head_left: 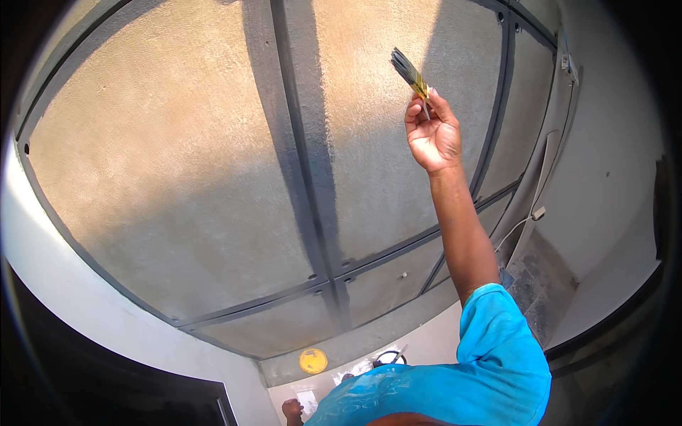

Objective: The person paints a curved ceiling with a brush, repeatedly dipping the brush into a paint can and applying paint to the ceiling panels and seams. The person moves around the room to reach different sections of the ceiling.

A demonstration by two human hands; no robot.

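Observation:
My right hand (pixel 435 135) is raised in front of the panelled wall (pixel 383 184), its fingers closed round a paintbrush (pixel 412 72). The brush has dark bristles and a yellow band, and it tilts up to the left. From this view I cannot tell whether its tip touches the panel. Dark grey bands run along the panel joints (pixel 298 135). Low at the bottom edge is my left hand (pixel 292 408), curled, with any contents hidden. A patch of white paper (pixel 307 402) lies beside it on the floor.
A round yellow lid (pixel 312 361) lies at the wall's foot. Right of it stands a dark-rimmed pot (pixel 390 358) with a stick-like handle in it. On the right, a white cable (pixel 515 228) runs to a small white block (pixel 538 213) by the side wall (pixel 611 170).

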